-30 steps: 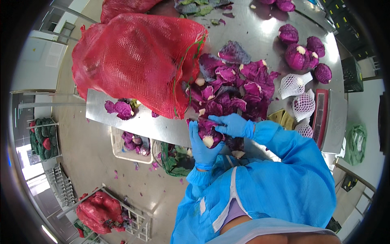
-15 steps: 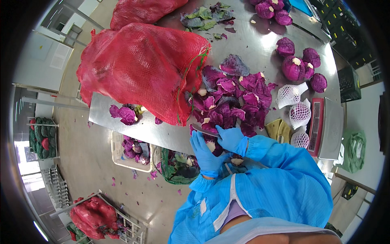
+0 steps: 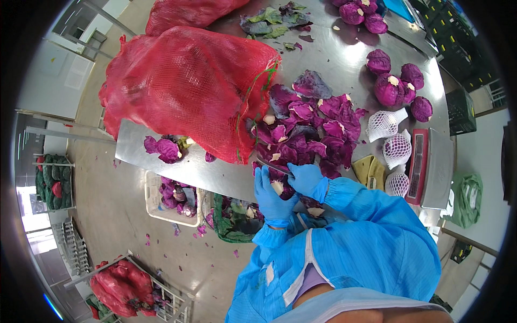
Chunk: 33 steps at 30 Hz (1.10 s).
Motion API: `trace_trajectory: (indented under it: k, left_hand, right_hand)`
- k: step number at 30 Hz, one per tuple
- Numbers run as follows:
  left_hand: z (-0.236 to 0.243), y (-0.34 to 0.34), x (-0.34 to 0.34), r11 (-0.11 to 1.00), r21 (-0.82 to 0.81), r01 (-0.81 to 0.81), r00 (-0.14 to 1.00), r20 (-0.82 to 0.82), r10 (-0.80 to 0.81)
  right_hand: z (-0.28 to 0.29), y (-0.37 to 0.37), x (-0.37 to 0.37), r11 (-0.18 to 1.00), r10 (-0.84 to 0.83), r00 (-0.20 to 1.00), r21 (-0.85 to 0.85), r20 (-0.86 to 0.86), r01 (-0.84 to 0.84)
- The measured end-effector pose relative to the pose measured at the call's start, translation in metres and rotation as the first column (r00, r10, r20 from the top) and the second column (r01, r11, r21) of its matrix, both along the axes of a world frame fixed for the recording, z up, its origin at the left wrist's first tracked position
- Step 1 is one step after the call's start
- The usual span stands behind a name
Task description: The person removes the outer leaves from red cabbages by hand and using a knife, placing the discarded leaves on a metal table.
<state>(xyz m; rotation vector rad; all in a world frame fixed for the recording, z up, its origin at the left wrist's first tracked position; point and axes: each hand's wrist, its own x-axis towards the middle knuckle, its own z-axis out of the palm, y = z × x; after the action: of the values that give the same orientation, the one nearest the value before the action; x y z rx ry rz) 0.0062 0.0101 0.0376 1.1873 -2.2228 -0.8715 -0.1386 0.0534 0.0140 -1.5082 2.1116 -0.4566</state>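
As a steel table (image 3: 215, 180) bore a bulging red mesh sack (image 3: 183, 91) and, beside it, a heap of loose purple leaves (image 3: 301, 140), a worker's two gloved hands met at the near edge over a red cabbage (image 3: 288, 192). The heap crowded close beyond the cabbage, and any push outward could have snagged leaves under the work. The left hand (image 3: 274, 200) cupped the cabbage from its left side, fingers extended along it; the right hand (image 3: 308, 180) was closed around a knife (image 3: 274, 166), its handle hidden in the glove. The likeliest trouble was a cut — the blade pointed toward the left fingertips, and a slip on the smooth, curved head could have carried it into the glove. Whether the cabbage rested on the steel could not be told. Against half a second earlier, sack and heap looked unchanged, but the blade sat slightly farther from the body — and more of the pale stump (image 3: 277, 187) showed between the hands.
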Motion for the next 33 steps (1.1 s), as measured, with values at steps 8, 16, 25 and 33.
trace_trajectory:
  k: [8,16,25,33]
  left_hand:
    - [-0.035,-0.012,0.04,0.934,0.357,-0.021,0.921,-0.356,0.157]
    - [-0.025,-0.001,0.025,0.983,0.152,-0.104,0.97,-0.205,0.134]
    - [-0.023,-0.011,0.027,0.997,0.075,0.02,0.977,-0.212,-0.004]
    - [-0.029,-0.032,0.052,0.801,0.573,0.171,0.769,-0.586,0.255]
  right_hand:
    - [-0.007,-0.013,-0.02,0.972,-0.233,0.824,0.099,0.516,0.213]
    - [-0.02,-0.003,-0.002,0.997,0.009,0.906,-0.078,0.422,0.027]
    - [-0.007,-0.001,0.001,1.0,0.001,0.936,-0.001,0.353,-0.001]
    - [-0.041,-0.007,-0.059,0.876,-0.393,0.369,0.221,0.842,0.428]
